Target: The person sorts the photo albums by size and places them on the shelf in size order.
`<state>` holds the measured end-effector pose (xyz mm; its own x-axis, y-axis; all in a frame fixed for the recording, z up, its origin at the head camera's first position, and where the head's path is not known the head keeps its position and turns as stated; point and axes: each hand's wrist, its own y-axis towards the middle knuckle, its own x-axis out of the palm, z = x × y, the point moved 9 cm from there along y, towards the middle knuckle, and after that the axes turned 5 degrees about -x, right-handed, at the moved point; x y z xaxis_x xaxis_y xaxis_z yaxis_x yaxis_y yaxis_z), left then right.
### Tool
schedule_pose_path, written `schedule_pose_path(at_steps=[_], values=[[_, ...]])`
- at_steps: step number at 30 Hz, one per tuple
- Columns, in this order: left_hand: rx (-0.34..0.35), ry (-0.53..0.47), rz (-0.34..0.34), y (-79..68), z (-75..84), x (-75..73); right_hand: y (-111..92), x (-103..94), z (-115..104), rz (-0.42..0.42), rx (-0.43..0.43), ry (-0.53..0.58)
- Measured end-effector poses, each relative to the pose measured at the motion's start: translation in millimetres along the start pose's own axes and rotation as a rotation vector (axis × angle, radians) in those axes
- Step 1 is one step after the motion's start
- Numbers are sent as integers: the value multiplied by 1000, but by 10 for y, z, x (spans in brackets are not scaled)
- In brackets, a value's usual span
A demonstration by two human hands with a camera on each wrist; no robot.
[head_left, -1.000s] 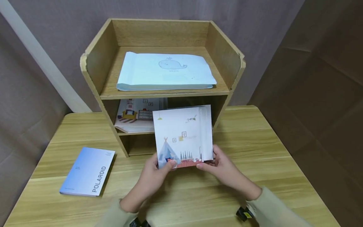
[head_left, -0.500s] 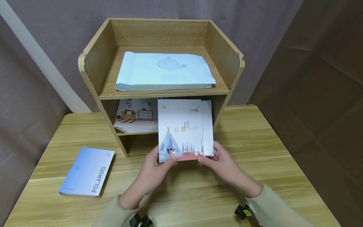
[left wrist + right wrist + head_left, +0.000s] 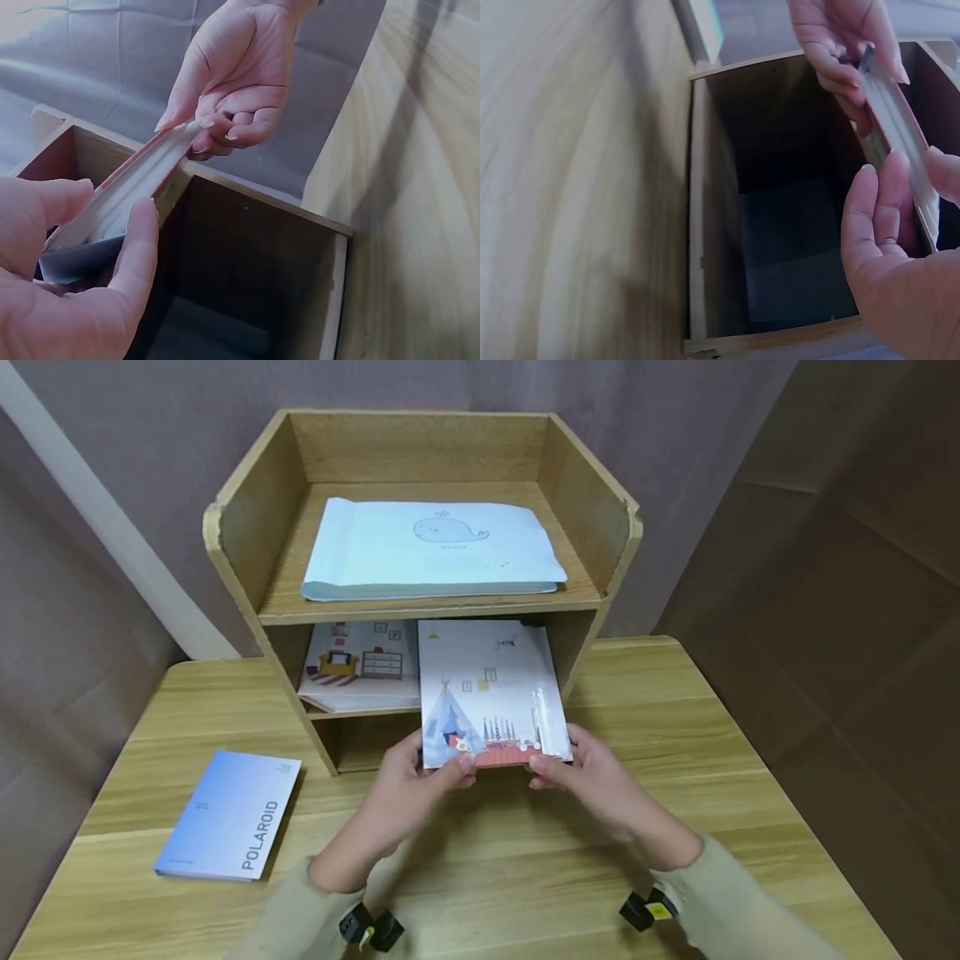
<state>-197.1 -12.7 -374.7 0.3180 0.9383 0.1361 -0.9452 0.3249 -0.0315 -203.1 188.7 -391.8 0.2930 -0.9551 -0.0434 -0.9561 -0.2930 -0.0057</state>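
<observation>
A white book (image 3: pixel 487 693) with a blue tent and red strip on its cover lies partly inside the middle compartment of the wooden shelf (image 3: pixel 431 607). My left hand (image 3: pixel 405 793) pinches its near left corner, thumb on the cover and fingers beneath. At the near right corner my right hand (image 3: pixel 600 785) grips it the same way. Both wrist views show the book's page edges (image 3: pixel 127 191) between the thumbs and fingers. To its left in that compartment lies another book (image 3: pixel 363 668), with a yellow armchair and drawers on its cover. The tent book's far end reaches under the top board.
On the top shelf rests a pale blue book (image 3: pixel 435 547) with a whale drawing. A blue-white POLAROID book (image 3: pixel 228 814) lies on the table (image 3: pixel 510 893) at the left. Below the middle board is a low compartment (image 3: pixel 375 743). Grey curtains (image 3: pixel 720 410) hang behind.
Both hands have moved the tent book forward and lowered it, from in front of the shelf to partly inside the middle compartment. The other books have stayed put.
</observation>
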Motion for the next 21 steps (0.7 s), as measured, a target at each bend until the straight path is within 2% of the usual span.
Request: schedule_pose_path(at_steps=[4,10,16,21], values=[[-12,-45,-13,57,43,9,15,-12,-41,25,58,80],[-28,-110,-16,147,90,-9,81,-20,-115,58,78,156],[-74,-156,36,220,76,-52,143,-22,-129,90,77,190],[-99,-135,100,238,12,-96,171,-26,-113,113,64,195]])
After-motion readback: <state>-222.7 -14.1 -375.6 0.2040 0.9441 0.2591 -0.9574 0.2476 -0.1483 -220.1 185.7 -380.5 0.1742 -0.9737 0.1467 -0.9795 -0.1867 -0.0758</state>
